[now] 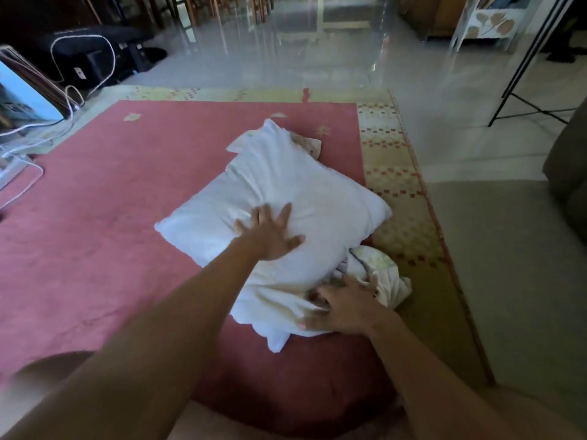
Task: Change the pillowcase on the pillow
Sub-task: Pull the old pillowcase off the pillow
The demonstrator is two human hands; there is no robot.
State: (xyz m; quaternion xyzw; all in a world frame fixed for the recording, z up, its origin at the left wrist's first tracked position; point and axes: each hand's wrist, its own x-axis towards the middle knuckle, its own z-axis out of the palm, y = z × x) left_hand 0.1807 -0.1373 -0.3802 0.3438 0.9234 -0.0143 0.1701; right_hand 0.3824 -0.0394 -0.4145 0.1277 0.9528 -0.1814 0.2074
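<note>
The pillowcase (273,312) could gape at its loose mouth and let the pillow (286,185) slide back out, since neither grip pinches it. The left grip (270,236) presses flat on the pillow's middle, fingers straight. The right grip (343,306) rests spread and blurred at the pillow's near end. The pillow lies inside the pillowcase on a rug (95,185), with a crumpled cloth (384,271) just right of the pillow.

You're looking at a dim, soft picture, lit by daylight from the far end of the room, which glares off the glossy floor (317,49). The white pillow (301,192) reads brightest. Your right hand (344,308) is smeared by blur. Wide-angle distortion bends the edges, and the bottom corners go hazy.
</note>
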